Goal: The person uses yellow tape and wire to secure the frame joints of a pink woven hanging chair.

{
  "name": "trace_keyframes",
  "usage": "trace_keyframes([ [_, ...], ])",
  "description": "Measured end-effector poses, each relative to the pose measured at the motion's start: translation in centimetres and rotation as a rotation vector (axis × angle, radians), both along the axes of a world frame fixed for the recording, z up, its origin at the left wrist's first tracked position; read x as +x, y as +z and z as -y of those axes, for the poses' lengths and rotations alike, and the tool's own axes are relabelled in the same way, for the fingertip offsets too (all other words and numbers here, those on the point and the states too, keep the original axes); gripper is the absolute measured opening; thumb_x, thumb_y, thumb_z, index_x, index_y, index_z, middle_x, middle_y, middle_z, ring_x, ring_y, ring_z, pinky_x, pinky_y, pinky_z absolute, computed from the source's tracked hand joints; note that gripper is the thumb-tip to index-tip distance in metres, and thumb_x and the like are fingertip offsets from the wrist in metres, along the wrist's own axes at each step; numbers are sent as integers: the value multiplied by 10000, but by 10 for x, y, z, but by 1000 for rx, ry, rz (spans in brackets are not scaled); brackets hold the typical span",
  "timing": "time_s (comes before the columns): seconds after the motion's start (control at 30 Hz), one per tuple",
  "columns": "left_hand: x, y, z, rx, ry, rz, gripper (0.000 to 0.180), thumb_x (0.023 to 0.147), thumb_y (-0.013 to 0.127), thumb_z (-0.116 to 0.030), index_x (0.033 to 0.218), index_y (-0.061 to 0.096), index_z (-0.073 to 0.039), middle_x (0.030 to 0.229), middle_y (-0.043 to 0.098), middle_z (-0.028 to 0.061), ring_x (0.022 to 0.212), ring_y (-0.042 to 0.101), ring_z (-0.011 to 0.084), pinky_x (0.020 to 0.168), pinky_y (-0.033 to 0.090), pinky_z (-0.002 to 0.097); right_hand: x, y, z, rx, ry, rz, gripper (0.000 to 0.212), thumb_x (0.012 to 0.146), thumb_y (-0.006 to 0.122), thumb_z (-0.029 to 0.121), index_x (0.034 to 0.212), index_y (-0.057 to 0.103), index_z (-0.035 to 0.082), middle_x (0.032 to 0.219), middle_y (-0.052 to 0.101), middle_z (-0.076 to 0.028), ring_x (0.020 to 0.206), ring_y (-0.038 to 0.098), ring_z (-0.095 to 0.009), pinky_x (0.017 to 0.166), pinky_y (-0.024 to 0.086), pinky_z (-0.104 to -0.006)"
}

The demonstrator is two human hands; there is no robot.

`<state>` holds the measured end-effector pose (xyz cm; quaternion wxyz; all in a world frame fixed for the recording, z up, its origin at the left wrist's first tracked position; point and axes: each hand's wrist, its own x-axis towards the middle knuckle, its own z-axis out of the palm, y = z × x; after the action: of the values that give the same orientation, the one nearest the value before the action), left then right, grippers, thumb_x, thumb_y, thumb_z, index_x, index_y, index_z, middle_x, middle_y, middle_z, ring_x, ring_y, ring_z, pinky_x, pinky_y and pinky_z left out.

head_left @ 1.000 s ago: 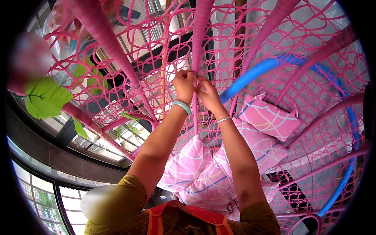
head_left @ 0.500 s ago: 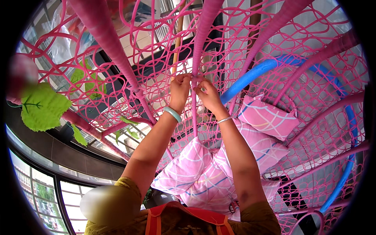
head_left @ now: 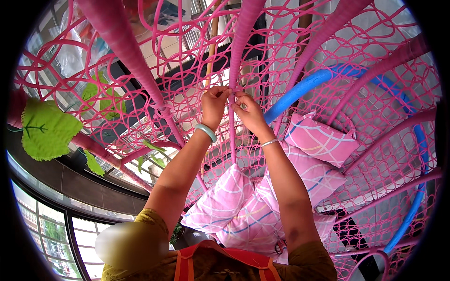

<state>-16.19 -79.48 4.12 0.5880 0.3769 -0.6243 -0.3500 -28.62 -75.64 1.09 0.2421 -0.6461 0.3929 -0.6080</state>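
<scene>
Both my hands meet at a pink wrapped pole (head_left: pixel 242 44) that runs down the middle of a pink rope net (head_left: pixel 375 86). My left hand (head_left: pixel 213 107), with a pale green bangle above the wrist, pinches at the pole's left side. From the right, my right hand (head_left: pixel 250 114) pinches at the same spot, thumb and forefinger pressed together; a silver bangle is on that wrist. Between the fingertips is a small piece, maybe thin cord, too small to make out. Below the hands, the pole runs down behind pink patterned cushions (head_left: pixel 222 199).
A blue foam tube (head_left: pixel 300 96) curves along the net on the right. A smaller pink cushion (head_left: pixel 321 140) lies by it. More pink poles (head_left: pixel 126 51) fan out on both sides. Green fabric leaves (head_left: pixel 49 131) hang at the left, above a curved window (head_left: pixel 49 234).
My left hand has shifted slightly left and its fingertips have dropped a little. The right hand stays at the pole almost unmoved. The view has shifted slightly.
</scene>
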Motion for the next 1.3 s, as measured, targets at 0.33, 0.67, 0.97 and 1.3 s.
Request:
trace_keyframes([
  [0.33, -7, 0, -5, -180, 139, 132, 193, 769, 650, -76, 930, 617, 25, 775, 629, 61, 595, 519, 95, 532, 422, 242, 1, -1, 1, 0, 13, 56, 142, 768, 619, 68, 782, 494, 2, 1090, 566, -122, 963, 563, -264, 823, 430, -321],
  [0.67, -23, 7, -11, -339, 405, 359, 252, 700, 680, -119, 890, 583, 15, 775, 601, 84, 656, 519, 166, 590, 420, 305, -1, -7, 5, 36, 53, 58, 147, 779, 620, 89, 806, 510, -4, 1153, 542, -133, 1050, 535, -257, 853, 424, -326],
  [0.97, -28, 2, -7, -281, 382, 308, 268, 705, 665, -133, 911, 570, 9, 803, 618, 112, 764, 589, 261, 682, 450, 352, -41, -5, -5, 188, 389, 301, 113, 821, 596, 115, 859, 566, 12, 1159, 527, -86, 1001, 506, -120, 797, 404, -238],
  [1.3, -27, 5, -5, -228, 262, 280, 230, 738, 632, -117, 908, 555, 15, 805, 623, 129, 759, 615, 244, 684, 472, 333, -59, 12, 2, 257, 768, 640, 275, 831, 561, 213, 1030, 575, 23, 1262, 483, -135, 1158, 448, -202, 995, 301, -346],
])
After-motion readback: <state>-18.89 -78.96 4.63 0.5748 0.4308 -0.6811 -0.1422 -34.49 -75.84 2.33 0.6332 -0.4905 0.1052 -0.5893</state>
